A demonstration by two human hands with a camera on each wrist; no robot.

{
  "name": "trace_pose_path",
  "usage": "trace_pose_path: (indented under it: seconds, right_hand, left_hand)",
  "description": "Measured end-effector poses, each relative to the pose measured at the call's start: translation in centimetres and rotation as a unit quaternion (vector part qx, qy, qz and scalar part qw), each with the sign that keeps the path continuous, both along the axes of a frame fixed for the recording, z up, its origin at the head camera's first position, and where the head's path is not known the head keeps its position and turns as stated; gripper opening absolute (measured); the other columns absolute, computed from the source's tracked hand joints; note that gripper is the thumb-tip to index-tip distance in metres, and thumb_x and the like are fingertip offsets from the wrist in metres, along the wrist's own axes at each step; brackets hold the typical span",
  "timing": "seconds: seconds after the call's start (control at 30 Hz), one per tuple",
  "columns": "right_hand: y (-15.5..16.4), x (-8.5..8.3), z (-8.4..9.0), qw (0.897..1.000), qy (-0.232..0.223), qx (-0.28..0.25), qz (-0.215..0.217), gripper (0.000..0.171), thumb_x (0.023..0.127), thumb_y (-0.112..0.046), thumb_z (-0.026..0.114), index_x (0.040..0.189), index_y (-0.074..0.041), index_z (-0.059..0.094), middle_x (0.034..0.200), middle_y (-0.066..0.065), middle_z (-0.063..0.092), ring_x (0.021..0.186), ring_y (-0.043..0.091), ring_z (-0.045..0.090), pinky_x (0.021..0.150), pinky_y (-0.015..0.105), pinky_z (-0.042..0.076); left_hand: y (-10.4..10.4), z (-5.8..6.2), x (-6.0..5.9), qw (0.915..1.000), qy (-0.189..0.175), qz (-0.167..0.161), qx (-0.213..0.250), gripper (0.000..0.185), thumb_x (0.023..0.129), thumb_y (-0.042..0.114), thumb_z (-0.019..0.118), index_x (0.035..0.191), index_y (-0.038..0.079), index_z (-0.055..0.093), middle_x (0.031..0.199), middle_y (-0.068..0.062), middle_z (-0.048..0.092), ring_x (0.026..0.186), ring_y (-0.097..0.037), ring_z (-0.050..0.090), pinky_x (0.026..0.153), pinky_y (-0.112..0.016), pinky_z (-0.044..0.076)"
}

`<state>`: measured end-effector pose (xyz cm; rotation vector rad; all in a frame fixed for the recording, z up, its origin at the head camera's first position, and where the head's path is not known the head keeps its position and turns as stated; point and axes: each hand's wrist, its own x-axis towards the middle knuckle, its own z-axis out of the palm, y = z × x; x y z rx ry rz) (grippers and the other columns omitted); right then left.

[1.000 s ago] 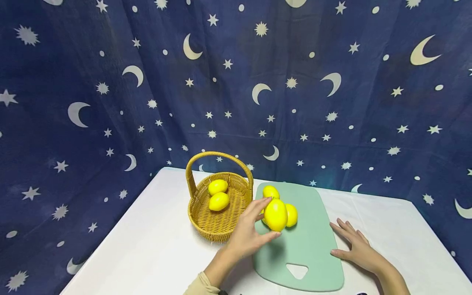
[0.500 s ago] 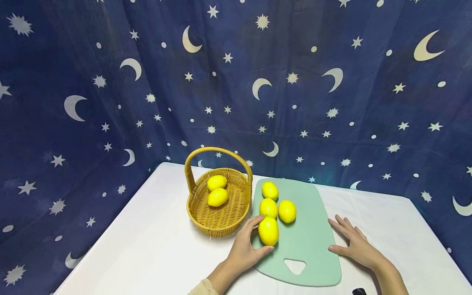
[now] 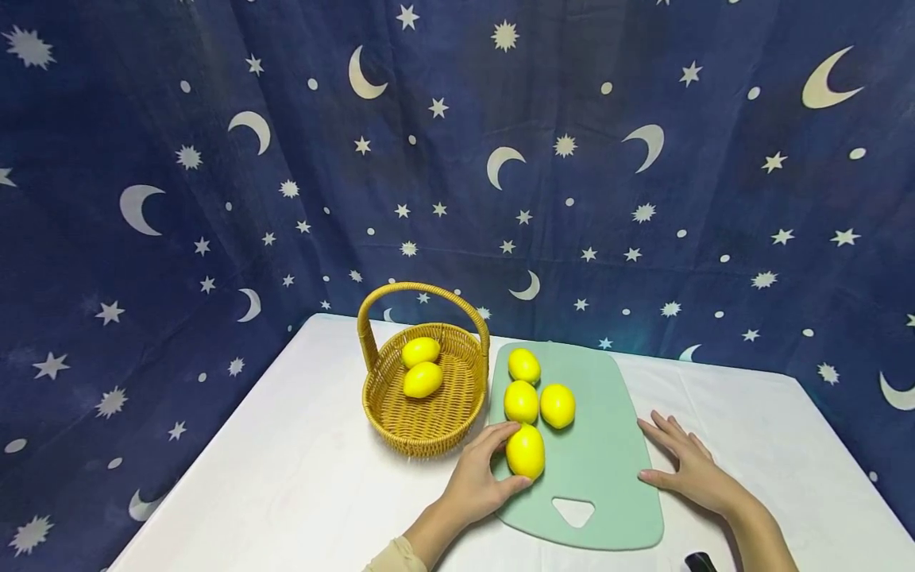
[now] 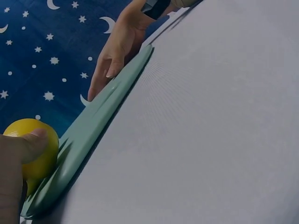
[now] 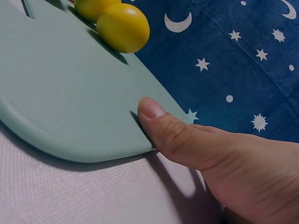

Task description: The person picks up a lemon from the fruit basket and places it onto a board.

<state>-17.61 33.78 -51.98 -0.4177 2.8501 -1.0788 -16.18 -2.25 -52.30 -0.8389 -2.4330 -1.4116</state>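
Between thumb and fingers, my left hand (image 3: 475, 477) holds a yellow lemon (image 3: 525, 452) at the left front of a pale green cutting board (image 3: 608, 477). In the left wrist view the thumb lies across this lemon (image 4: 44, 154), which seems to rest on the board. Behind it on the board are three more lemons, the nearest right one (image 3: 557, 406) slightly apart from the others. My right hand (image 3: 695, 477), fingers spread, lies at the board's right edge; its thumb (image 5: 154, 114) touches the rim in the right wrist view.
A wicker basket (image 3: 422, 445) with a tall handle stands left of the board, two lemons (image 3: 422, 380) inside. A white cloth (image 3: 300, 477) covers the table. A dark blue curtain (image 3: 429, 175) with moons and stars hangs behind. A small black object (image 3: 700, 562) shows at the front edge.
My left hand has brought its lemon down and toward me, from above the other lemons to the board's left front. The right hand stays put. The head view has tilted slightly.
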Motion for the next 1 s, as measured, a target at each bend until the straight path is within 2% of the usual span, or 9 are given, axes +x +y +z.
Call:
trace_pose_path:
  seconds: [0.4, 0.67, 0.83, 1.0]
  right_hand:
    - [-0.16, -0.19, 0.1, 1.0, -0.005, 0.005, -0.004, 0.085, 0.079, -0.04, 0.073, 0.145, -0.002, 0.035, 0.153, 0.032, 0.015, 0.14, 0.053, 0.0, 0.111, 0.062, -0.015]
    - [-0.13, 0.0, -0.15, 1.0, -0.004, 0.004, -0.006, 0.084, 0.079, -0.04, 0.073, 0.145, -0.002, 0.035, 0.152, 0.032, 0.015, 0.14, 0.053, 0.0, 0.111, 0.062, -0.015]
    - [-0.1, 0.02, -0.14, 1.0, -0.003, 0.003, -0.005, 0.084, 0.079, -0.039, 0.072, 0.145, -0.002, 0.035, 0.152, 0.032, 0.015, 0.14, 0.054, 0.0, 0.111, 0.062, -0.015]
    - [-0.07, -0.09, -0.08, 1.0, 0.0, 0.005, -0.002, 0.084, 0.08, -0.039, 0.072, 0.145, -0.003, 0.035, 0.153, 0.032, 0.015, 0.14, 0.054, 0.0, 0.111, 0.062, -0.015]
  left_hand:
    - [-0.02, -0.32, -0.19, 0.9994, -0.031, -0.011, 0.008, 0.071, 0.077, 0.022, 0.079, 0.139, 0.019, 0.046, 0.136, 0.005, 0.046, 0.123, -0.012, 0.05, 0.1, -0.027, 0.046]
    - [-0.1, 0.01, -0.05, 0.9983, -0.055, -0.011, 0.012, 0.071, 0.077, 0.025, 0.079, 0.139, 0.014, 0.046, 0.134, 0.004, 0.045, 0.12, -0.011, 0.051, 0.1, -0.026, 0.046]
    - [-0.15, 0.19, 0.01, 0.9972, -0.074, -0.005, 0.006, 0.072, 0.078, 0.027, 0.077, 0.141, 0.014, 0.044, 0.135, 0.005, 0.045, 0.122, -0.011, 0.049, 0.102, -0.028, 0.045]
    - [-0.14, 0.09, -0.14, 0.9975, -0.07, -0.005, 0.005, 0.072, 0.08, 0.029, 0.075, 0.142, 0.015, 0.042, 0.135, 0.004, 0.046, 0.122, -0.011, 0.049, 0.099, -0.027, 0.047]
